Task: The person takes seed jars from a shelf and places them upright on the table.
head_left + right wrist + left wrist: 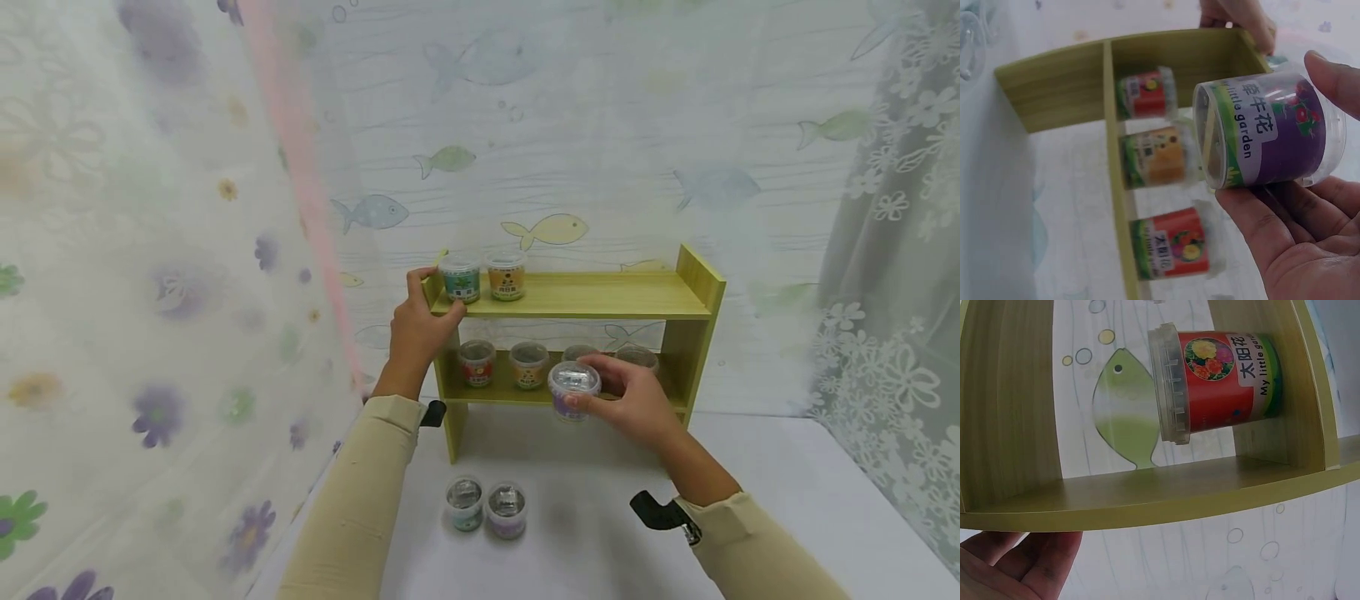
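My right hand (633, 404) holds a clear lidded plastic cup with a purple label (1291, 134) in front of the shelf's lower board. Thumb and fingers pinch it from either side in the right wrist view. At the top left corner of the small wooden shelf (600, 296), my left hand (422, 329) grips the side panel, thumb at the front edge. Beside that thumb stands a green-labelled cup (461, 282), with an orange-labelled cup (506, 279) to its right. On the lower board are a red-labelled cup (1222, 381), another orange-labelled cup (528, 368) and others partly behind my right hand.
Two more lidded cups stand on the white table before the shelf, a greenish one (465, 504) and a purple one (507, 510). Patterned curtains (187, 292) hang at the left and back, with lace (892, 333) at the right.
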A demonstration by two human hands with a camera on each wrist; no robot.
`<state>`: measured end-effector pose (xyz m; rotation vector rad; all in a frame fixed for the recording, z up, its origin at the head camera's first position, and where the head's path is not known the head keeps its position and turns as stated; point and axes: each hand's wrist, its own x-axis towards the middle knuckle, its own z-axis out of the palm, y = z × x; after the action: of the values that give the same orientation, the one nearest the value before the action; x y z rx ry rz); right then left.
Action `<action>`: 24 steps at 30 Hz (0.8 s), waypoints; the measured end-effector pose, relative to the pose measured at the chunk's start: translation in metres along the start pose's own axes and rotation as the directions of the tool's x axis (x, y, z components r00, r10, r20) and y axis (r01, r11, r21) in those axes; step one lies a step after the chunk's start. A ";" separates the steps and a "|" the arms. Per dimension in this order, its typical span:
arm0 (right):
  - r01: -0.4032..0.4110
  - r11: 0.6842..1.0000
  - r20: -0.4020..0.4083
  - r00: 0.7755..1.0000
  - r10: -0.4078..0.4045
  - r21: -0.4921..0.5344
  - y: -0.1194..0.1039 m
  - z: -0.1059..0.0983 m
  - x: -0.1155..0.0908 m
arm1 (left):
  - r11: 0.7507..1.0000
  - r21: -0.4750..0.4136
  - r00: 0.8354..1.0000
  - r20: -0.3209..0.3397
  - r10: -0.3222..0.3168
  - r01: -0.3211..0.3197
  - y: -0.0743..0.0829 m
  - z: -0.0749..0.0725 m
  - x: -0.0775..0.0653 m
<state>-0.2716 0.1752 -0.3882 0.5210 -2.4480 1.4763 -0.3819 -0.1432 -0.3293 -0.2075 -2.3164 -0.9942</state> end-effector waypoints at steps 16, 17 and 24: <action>-0.106 0.985 0.066 0.993 0.098 0.139 0.033 0.042 -0.031 | 1.000 0.007 1.000 -0.004 -0.022 0.022 0.001 0.002 0.001; -0.112 0.984 0.069 0.992 0.103 0.141 0.036 0.045 -0.033 | 1.000 0.010 1.000 -0.004 -0.021 0.021 0.000 0.002 0.001; -0.167 0.972 0.071 0.985 0.157 0.165 0.058 0.064 -0.048 | 1.000 0.008 1.000 -0.003 -0.018 0.018 0.001 0.001 0.001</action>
<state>-0.2535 0.1519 -0.4822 0.4093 -2.4724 1.7719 -0.3827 -0.1417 -0.3288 -0.1822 -2.3228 -0.9934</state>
